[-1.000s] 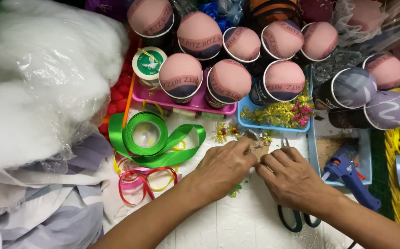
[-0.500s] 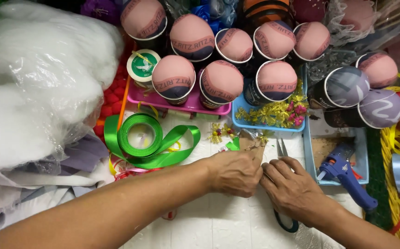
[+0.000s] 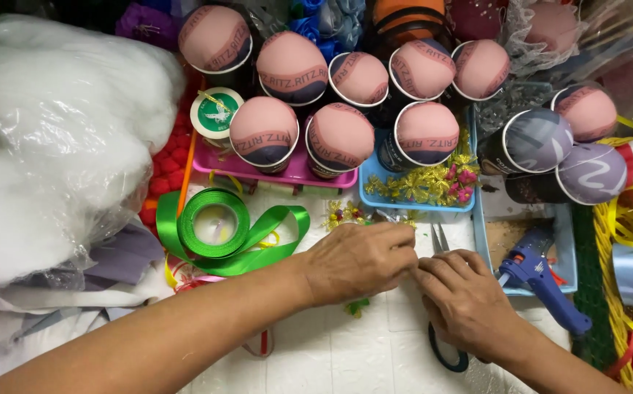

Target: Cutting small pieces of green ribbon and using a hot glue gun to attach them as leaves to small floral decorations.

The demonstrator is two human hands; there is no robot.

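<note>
1. The left hand lies knuckles up on the white table, its fingers curled in and their tips pressed together at the right edge of the hand.
2. The right hand sits just beside it, fingers bent, fingertips meeting those of the left hand.
3. Whatever small thing the two hands pinch between them is hidden by the fingers; I cannot tell what it is. A bit of green pokes out under the left hand.
4. A pair of scissors lies under the right hand: the blade tips show above the fingers, a dark handle loop below the palm.
5. A small gold trinket lies on the table just above the left hand.
6. A roll of green ribbon sits left of the hands, its loose end trailing toward the left forearm.
7. A blue glue gun rests in a blue tray to the right.
8. Cups with pink domed tops crowd the far side of the table.
9. A bag of white stuffing fills the left.
</note>
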